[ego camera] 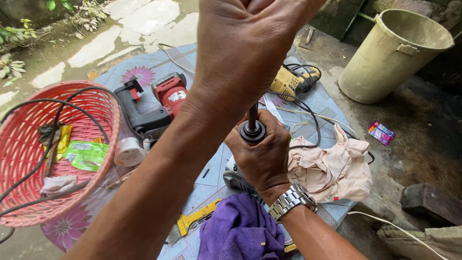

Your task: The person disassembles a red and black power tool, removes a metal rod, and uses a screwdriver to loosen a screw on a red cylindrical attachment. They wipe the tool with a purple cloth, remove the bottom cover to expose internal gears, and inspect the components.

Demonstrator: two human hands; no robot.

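My left hand (pixel 250 43) is raised close to the camera with its back towards me. Its fingers are closed over the top of a thin dark metal shaft (pixel 252 115). The shaft runs down into a black round part (pixel 252 133) that my right hand (pixel 262 156) grips from below; a metal watch (pixel 291 200) is on that wrist. A grey metal tool body (pixel 234 177) shows just under my right hand, mostly hidden by it. Both hands are over a low table with a flowered blue cover (pixel 149 65).
A pink woven basket (pixel 103 103) with black cables and packets sits at the left. A red-and-black power tool (pixel 159 103), a tape roll (pixel 129 151), a yellow power tool (pixel 291 82), a beige cloth (pixel 332 168) and a purple cloth (pixel 240 231) lie around. A pale bucket (pixel 392 58) stands far right.
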